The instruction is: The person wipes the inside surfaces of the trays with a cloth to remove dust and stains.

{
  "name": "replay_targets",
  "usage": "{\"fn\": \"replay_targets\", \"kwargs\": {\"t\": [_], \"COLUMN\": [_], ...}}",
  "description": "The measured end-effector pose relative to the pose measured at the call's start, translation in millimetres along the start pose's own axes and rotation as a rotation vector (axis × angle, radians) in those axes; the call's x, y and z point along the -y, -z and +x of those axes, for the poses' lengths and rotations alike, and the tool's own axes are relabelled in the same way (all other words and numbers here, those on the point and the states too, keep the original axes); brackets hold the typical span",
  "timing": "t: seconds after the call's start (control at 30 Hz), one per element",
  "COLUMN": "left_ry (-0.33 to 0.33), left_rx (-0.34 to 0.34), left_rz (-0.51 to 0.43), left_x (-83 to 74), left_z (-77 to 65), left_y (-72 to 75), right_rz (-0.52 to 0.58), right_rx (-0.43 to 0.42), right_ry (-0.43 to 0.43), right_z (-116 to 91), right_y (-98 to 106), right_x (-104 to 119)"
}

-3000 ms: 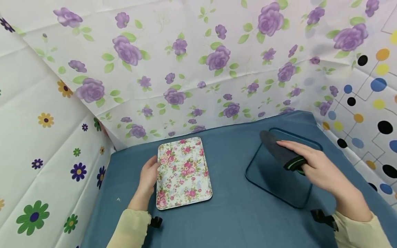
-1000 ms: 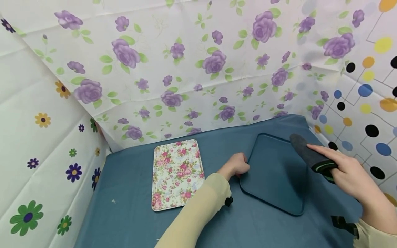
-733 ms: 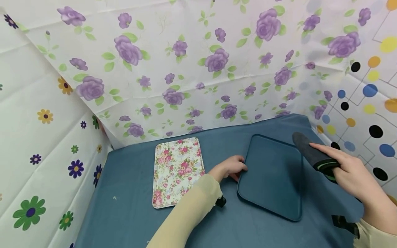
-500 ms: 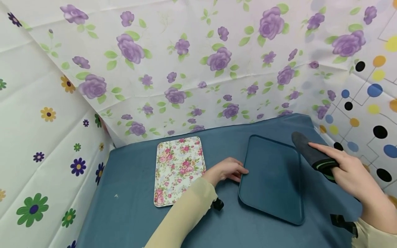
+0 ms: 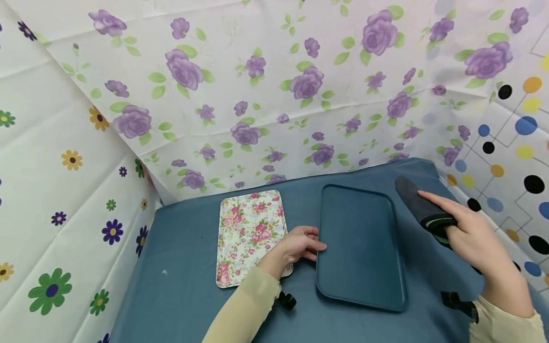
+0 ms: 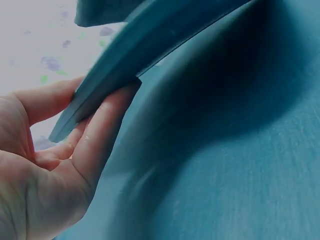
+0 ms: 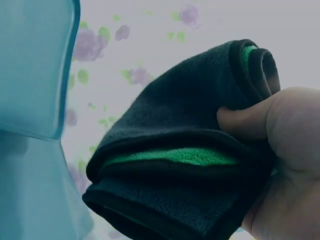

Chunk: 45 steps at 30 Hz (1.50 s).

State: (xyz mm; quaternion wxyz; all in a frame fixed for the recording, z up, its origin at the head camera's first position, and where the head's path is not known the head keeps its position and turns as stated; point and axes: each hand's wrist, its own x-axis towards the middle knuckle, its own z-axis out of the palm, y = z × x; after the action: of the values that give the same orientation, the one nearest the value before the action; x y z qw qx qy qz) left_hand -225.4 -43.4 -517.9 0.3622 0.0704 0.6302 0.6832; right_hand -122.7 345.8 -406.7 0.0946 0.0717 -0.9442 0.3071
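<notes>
My left hand (image 5: pixel 302 244) grips the left edge of a dark blue-green tray (image 5: pixel 359 247), thumb on top and fingers beneath. In the left wrist view the tray's edge (image 6: pixel 107 75) slants up off the cloth, with a dark shadow under it. My right hand (image 5: pixel 473 236) holds a folded dark grey cloth (image 5: pixel 422 205) with green lining to the right of the tray. The right wrist view shows the thumb pressed on the folded cloth (image 7: pixel 180 105), its green inside (image 7: pixel 190 156) showing between layers.
A white tray with pink flowers (image 5: pixel 249 228) lies on the blue tablecloth (image 5: pixel 184 267), partly behind my left hand and forearm. Flowered sheeting (image 5: pixel 257 95) rises behind the table. Sheeting with coloured dots (image 5: pixel 510 157) stands at the right, daisy-patterned sheeting (image 5: pixel 64 214) at the left.
My left hand left the flowered tray's edge and took hold of the blue-green tray, which has shifted left and turned straighter. My right hand with the cloth moved right, off the tray, then slightly back.
</notes>
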Motion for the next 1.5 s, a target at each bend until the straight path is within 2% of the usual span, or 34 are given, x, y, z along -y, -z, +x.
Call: {"fn": "replay_targets", "kwargs": {"t": [0.13, 0.23, 0.37, 0.47, 0.53, 0.8, 0.93, 1.33, 1.5], "left_ry": [-0.095, -0.154, -0.199, -0.228, -0.252, -0.366, -0.405, -0.444, -0.452], "left_rx": [-0.007, -0.034, -0.104, -0.145, -0.15, -0.09, -0.073, -0.074, -0.075], "left_rz": [-0.046, -0.06, -0.04, -0.036, -0.051, -0.127, -0.143, -0.175, -0.159], "left_x": [-3.5, -6.6, -12.2, -18.8, -23.3, -36.6, -41.5, -41.5, -39.4], "left_z": [-16.4, -27.4, -40.1, -48.4, -53.4, -67.4, -71.8, -70.9, -70.4], "left_y": [8.6, 14.7, 21.0, 21.7, 20.6, 16.7, 15.6, 12.8, 11.5], "right_rz": [0.061, 0.119, 0.207, 0.23, 0.235, 0.306, 0.325, 0.33, 0.316], "right_rx": [-0.095, -0.224, -0.433, -0.547, -0.591, -0.673, -0.668, -0.675, -0.626], "right_ry": [0.015, 0.013, 0.006, 0.051, 0.097, 0.187, 0.225, 0.323, 0.351], "right_z": [7, 13, 23, 32, 37, 46, 50, 55, 53], "right_y": [-10, -23, -41, -52, -59, -81, -87, -98, -101], "right_x": [11, 24, 47, 62, 69, 90, 95, 111, 116]}}
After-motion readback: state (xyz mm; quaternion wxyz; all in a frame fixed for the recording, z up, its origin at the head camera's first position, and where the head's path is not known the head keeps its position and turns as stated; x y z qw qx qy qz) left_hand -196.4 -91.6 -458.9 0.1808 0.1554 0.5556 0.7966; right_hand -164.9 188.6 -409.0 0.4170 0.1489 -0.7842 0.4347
